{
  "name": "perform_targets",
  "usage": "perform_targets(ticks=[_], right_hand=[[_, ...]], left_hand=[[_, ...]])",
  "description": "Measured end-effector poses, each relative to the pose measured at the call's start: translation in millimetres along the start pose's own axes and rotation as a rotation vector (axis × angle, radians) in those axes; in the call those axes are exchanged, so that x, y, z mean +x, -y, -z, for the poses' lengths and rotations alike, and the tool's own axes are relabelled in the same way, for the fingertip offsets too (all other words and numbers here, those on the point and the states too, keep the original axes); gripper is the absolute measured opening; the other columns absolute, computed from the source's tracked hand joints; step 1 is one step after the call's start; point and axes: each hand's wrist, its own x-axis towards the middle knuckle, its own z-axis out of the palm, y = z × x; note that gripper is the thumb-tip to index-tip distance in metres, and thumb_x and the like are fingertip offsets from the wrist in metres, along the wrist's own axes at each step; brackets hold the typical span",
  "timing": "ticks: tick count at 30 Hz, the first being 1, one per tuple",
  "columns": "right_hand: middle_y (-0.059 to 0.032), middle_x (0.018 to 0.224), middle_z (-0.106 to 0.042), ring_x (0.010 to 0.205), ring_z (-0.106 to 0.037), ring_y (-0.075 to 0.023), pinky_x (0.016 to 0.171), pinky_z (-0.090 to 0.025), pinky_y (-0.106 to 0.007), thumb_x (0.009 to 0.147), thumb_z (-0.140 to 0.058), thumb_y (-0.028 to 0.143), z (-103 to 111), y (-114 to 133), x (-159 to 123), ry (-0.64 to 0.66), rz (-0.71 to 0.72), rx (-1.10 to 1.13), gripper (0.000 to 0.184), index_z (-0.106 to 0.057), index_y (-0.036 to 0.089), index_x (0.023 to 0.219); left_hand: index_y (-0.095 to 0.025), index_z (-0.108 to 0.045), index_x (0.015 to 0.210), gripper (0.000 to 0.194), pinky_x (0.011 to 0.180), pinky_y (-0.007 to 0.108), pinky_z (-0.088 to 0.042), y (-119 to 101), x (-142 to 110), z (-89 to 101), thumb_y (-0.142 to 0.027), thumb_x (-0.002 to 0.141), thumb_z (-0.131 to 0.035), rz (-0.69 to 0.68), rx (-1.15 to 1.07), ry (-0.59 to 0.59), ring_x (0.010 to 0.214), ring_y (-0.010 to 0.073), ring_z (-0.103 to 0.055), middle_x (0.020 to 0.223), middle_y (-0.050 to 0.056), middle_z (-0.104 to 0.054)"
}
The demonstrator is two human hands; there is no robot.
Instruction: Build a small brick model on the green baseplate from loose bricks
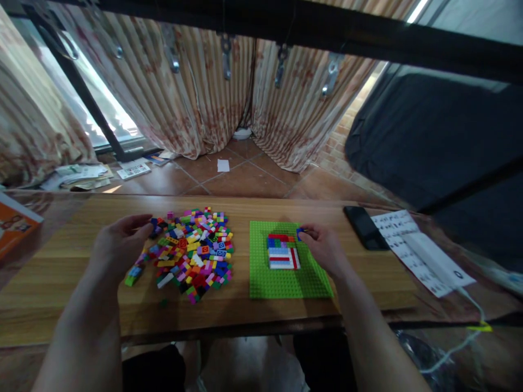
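A green baseplate (pixel 286 280) lies on the wooden table (pixel 57 283), with a small block of red, blue, purple and white bricks (pixel 283 251) built on it. My right hand (pixel 324 247) sits at the block's upper right corner, fingers pinched on a small blue brick (pixel 299 233). A pile of loose coloured bricks (pixel 194 250) lies left of the plate. My left hand (pixel 120 242) rests at the pile's left edge, fingers curled with the tips among the bricks; what they hold, if anything, is hidden.
A black phone (pixel 365 227) and a printed sheet (pixel 420 250) lie at the table's right. An orange box (pixel 14 226) sits at the far left edge. A white cable (pixel 469 321) trails off right. Curtains and papers on the tiled floor lie beyond.
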Motion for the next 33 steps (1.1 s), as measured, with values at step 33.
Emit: perform_targets(ticks=[33], right_hand=[[-0.0104,0.095,-0.076,0.086,-0.071,-0.022,0.082,-0.055,-0.037,0.083,-0.054,0.026,-10,16,-17,-0.013,0.199,-0.117,0.029,-0.07,0.015,0.104]], left_hand=[[-0.012,-0.069,0.097,0.03,0.079,0.025,-0.051,-66,-100,-112.9,-0.012,0.067,-0.07,0.162,-0.812,0.868,0.078,0.0123,-0.065,0.083,0.003,-0.071]])
